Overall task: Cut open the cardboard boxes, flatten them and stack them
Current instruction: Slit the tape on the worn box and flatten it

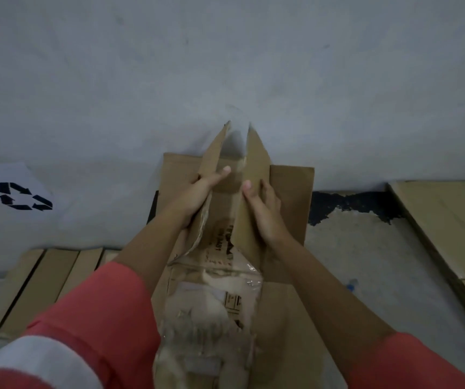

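I hold a brown cardboard box (227, 220) upright in front of me, its near face covered in torn clear tape and labels. My left hand (201, 193) grips the box's left flap, thumb on the inner side. My right hand (262, 209) grips the right flap the same way. Both flaps stand up and point away from me. Behind the box, a flattened piece of cardboard (291, 197) leans against the grey wall.
Flattened cardboard (48, 284) lies on the floor at the left, and a larger flat sheet (450, 228) lies at the right. A white sheet with a black recycling sign (23, 196) hangs on the wall at the left. Bare floor (366, 248) shows at the right.
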Motion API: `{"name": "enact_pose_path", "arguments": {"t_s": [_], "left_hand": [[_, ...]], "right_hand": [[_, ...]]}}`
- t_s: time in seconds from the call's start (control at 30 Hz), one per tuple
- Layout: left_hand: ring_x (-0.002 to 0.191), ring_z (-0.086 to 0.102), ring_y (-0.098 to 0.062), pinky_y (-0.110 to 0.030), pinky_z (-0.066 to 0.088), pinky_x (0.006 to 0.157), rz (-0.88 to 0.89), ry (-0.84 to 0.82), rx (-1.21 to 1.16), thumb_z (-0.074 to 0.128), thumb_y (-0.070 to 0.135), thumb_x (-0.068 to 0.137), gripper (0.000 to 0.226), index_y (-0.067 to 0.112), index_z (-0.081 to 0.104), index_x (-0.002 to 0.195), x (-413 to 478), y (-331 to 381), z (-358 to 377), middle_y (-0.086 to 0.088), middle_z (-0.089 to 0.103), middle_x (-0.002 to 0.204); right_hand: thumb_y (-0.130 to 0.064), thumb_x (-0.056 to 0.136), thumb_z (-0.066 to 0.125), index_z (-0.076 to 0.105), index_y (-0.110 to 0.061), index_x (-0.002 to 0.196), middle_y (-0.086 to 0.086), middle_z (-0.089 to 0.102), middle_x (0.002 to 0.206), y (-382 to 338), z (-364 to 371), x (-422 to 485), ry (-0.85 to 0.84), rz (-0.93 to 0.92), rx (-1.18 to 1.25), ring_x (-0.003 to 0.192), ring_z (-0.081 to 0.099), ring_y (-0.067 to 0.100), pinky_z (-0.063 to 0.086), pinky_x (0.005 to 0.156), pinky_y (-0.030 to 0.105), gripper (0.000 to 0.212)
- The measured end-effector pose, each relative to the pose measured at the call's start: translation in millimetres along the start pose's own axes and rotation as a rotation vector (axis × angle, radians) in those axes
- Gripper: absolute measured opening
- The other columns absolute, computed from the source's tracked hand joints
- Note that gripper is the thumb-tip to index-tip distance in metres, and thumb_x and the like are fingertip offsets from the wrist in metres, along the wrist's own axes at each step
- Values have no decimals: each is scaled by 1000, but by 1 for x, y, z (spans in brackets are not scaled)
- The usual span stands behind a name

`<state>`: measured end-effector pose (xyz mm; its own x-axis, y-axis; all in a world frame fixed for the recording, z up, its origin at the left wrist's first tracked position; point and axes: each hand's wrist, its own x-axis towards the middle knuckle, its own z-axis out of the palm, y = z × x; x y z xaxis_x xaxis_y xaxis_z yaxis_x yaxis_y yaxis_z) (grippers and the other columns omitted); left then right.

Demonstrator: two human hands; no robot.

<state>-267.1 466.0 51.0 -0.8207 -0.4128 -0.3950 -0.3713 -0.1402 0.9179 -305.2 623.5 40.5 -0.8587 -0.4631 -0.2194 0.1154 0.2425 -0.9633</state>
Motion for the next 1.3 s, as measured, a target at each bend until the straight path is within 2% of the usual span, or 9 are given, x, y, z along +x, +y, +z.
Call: {"name": "enact_pose_path", "arguments": {"t_s": [0.2,0.27,0.4,0.43,0.57,0.73,0.93,1.07,1.3], "left_hand": [[84,70,-11,-23,52,64,-33,-33,2,60,38,90,36,22,59,123,10,-27,-6,1,72,100],[92,67,-15,-29,54,78,-82,-65,24,56,34,94,33,23,58,125,15,-43,-12,3,70,103],[113,57,-28,-37,44,99,-205,-9,174,48,24,100,38,13,49,137,26,-80,-38,-3,59,126],[114,56,-30,-39,45,100,-190,73,237,50,22,99,40,10,49,138,31,-90,-48,-7,58,130],[105,57,-30,-29,41,83,-17,351,657,61,20,93,40,5,56,129,42,-119,-88,-13,62,121],[132,37,-39,-46,33,105,-7,396,934,53,28,98,69,10,17,153,48,-162,-90,-25,37,146],[147,-11,-33,-54,7,115,-203,191,1254,33,93,60,115,38,-10,152,44,-190,-83,-15,-20,158],[147,-5,-36,-57,10,115,-248,212,1221,25,97,47,126,37,-11,152,42,-186,-80,-16,-14,159],[138,24,-39,-57,29,109,-290,486,843,72,80,49,136,25,4,152,18,-191,-76,-20,23,152]], "right_hand": [[-85,60,58,22,-41,148,-6,34,149,40,-3,39,-89,80,147,133,38,20,32,110,50,105],[-66,66,65,26,-35,148,-7,44,141,56,-10,46,-124,139,147,126,46,19,38,105,44,96],[-23,93,48,61,-22,106,-2,67,98,88,-30,51,-53,231,-53,98,62,21,50,74,24,19],[-17,95,43,60,-21,97,-2,64,92,95,-36,51,8,246,-118,92,60,21,47,65,21,18],[-14,98,43,57,-6,117,13,62,111,123,-64,49,234,190,-431,93,55,22,41,77,29,25],[-28,95,54,36,-14,141,15,42,131,154,-71,41,263,195,-808,111,50,34,41,89,37,52],[-56,97,25,6,-26,152,8,6,158,191,-44,26,111,219,-1242,141,14,31,23,109,49,65],[-54,98,24,6,-26,153,11,1,159,189,-40,27,134,241,-1261,144,8,32,23,109,52,64],[-65,81,57,17,-18,148,11,22,151,179,-14,-7,422,448,-938,135,25,31,29,105,43,91]]}}
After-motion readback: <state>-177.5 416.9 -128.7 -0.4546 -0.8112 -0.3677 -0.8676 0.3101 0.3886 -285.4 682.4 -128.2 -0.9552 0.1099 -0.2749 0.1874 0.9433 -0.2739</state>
